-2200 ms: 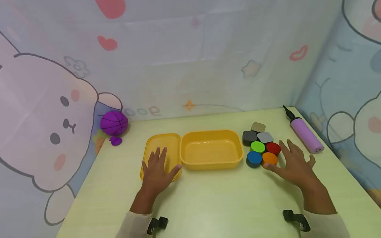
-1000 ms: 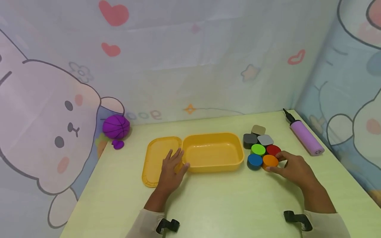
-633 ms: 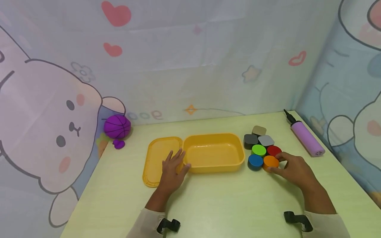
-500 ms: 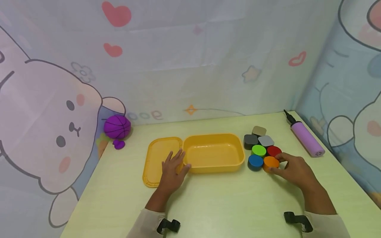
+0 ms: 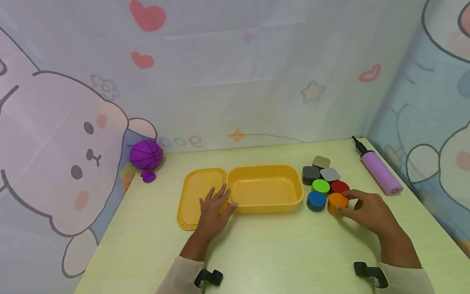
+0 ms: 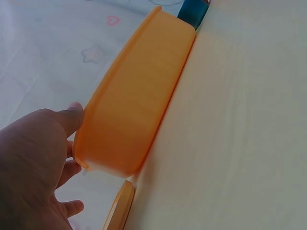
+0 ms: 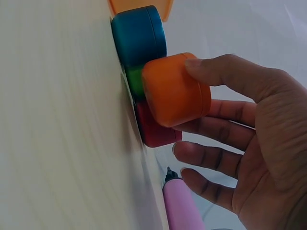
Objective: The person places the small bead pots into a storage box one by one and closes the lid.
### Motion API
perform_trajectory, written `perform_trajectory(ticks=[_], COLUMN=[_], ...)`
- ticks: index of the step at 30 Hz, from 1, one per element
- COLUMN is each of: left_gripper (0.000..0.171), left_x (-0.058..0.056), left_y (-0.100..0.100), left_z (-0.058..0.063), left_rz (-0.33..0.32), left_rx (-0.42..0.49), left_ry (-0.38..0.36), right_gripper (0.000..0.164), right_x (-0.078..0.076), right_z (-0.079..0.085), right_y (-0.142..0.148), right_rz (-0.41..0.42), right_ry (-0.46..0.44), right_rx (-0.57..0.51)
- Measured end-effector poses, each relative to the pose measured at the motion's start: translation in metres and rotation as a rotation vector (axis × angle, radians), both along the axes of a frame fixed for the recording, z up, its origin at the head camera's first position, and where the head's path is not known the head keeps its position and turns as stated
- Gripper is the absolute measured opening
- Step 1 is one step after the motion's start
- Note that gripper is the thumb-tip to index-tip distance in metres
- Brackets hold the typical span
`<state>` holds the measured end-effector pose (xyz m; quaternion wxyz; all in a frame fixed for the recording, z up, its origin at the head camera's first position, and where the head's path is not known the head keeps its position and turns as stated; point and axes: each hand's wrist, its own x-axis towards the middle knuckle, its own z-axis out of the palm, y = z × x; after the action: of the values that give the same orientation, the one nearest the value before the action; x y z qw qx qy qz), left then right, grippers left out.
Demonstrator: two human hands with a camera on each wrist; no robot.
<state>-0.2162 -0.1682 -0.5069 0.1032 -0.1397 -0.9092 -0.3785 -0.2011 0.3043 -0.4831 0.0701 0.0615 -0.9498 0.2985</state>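
Note:
My right hand (image 5: 372,212) pinches an orange round tin (image 5: 338,203) between thumb and fingers. In the right wrist view the orange tin (image 7: 175,91) looks slightly raised off the table, in front of the others. Beside it stand a blue tin (image 5: 316,201), a green tin (image 5: 320,186) and a red tin (image 5: 340,187). My left hand (image 5: 213,214) is spread at the near left corner of a yellow plastic box (image 5: 266,207). Its thumb touches the box rim in the left wrist view. Under and left of that hand lies the yellow lid (image 5: 194,196).
Behind the round tins sit dark grey (image 5: 311,174), light grey (image 5: 329,174) and beige (image 5: 321,161) square tins. A purple hand pump (image 5: 382,172) lies at the right edge. A purple ball (image 5: 146,155) and small purple duck (image 5: 148,176) are at the back left.
My right hand has come down onto the orange tin, gripped it and shifted it slightly away from the blue one. My left hand moved right, from over the lid to the box's corner.

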Motion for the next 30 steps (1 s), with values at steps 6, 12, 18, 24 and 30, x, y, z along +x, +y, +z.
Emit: perform_trajectory(ticks=[6,12,18,24,30], left_gripper=[0.065,0.065,0.066,0.066,0.066], left_x=[0.001,0.003,0.005,0.005,0.005], left_y=[0.002,0.0,0.0,0.002,0.003], left_z=[0.001,0.001,0.003,0.006,0.007], left_rz=[-0.01,0.0,0.011,0.02,0.021], left_rx=[-0.002,-0.011,-0.051,-0.108,-0.122], left_ry=[-0.002,0.003,-0.013,0.01,0.004], right_gripper=[0.05,0.048,0.053,0.054,0.055], right_x=[0.003,0.001,-0.006,-0.013,-0.021], right_z=[0.0,-0.004,-0.005,0.01,0.02], right_y=[0.0,-0.003,-0.01,-0.03,-0.052], right_rz=[0.016,0.079,0.125,0.148,0.146], right_ry=[0.099,0.306,0.463,0.525,0.534], right_rx=[-0.044,-0.139,-0.156,-0.164,-0.156])
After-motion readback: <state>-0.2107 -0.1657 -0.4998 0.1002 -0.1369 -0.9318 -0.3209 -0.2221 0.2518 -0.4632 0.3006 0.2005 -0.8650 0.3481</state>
